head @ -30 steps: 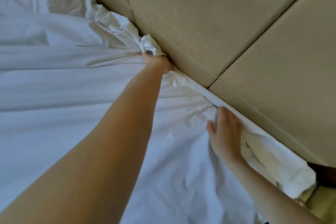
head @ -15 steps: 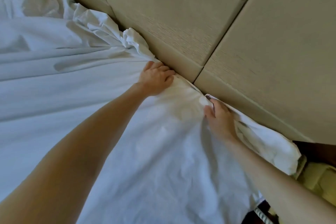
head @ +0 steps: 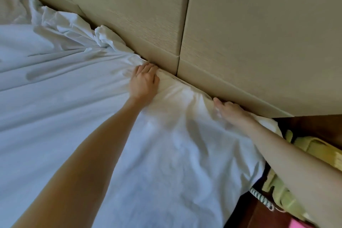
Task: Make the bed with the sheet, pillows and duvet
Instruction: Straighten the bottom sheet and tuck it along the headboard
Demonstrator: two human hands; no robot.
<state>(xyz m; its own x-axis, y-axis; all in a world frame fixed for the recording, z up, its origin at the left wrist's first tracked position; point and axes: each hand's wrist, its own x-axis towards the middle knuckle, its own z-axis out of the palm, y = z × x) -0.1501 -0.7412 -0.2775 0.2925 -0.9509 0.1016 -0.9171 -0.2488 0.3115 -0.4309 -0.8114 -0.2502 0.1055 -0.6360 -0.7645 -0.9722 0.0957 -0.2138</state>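
A white sheet (head: pixel 166 153) covers the mattress and runs up to the beige padded headboard (head: pixel 240 42). My left hand (head: pixel 144 81) presses the sheet's edge down at the gap under the headboard, fingertips hidden in the seam. My right hand (head: pixel 231 111) lies flat along the same edge further right, near the bed's corner, with its fingers pushed into the gap and the thumb out. To the left of my left hand, a bunched fold of sheet (head: pixel 103 37) still stands loose against the headboard. No pillows or duvet are in view.
Beside the bed's right corner sits a yellow-green object (head: pixel 314 152) with a striped cord (head: pixel 262 198) below it and something pink (head: pixel 296 225) at the bottom edge. Dark wood (head: pixel 314 126) shows beyond the corner.
Both hands have slid right along the headboard seam. The left hand let go of the bunched fold it gripped a second ago and now presses the sheet into the gap.
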